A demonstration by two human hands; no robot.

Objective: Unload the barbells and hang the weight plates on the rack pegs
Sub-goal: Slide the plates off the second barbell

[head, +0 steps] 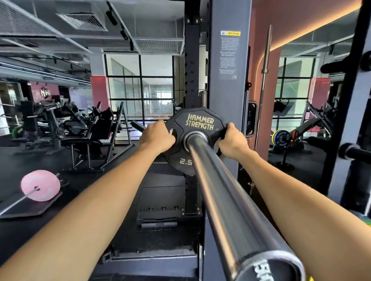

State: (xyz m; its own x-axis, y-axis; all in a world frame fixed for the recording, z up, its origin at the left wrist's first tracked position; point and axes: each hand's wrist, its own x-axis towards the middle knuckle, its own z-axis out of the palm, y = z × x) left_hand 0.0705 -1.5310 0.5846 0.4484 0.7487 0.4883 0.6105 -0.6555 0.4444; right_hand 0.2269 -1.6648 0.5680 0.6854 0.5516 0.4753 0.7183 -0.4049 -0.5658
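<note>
**Both hands on the 2.5 plate, plate seated on the barbell sleeve**

The barbell sleeve (226,197) carries one weight plate (196,138), threaded at its far end at 12 o'clock from the viewer. The plate is black, multi-sided, with grip slots, gold "HAMMER STRENGTH" lettering and "2.5" at its 6 o'clock edge. The left hand (157,137) grips the plate rim at 9 o'clock, fingers curled into a slot. The right hand (233,142) grips the rim at 3 o'clock. The grey rack upright (228,63) stands directly behind the plate. At 8 o'clock, a pink plate (40,185) sits on another bar on the floor.
</note>
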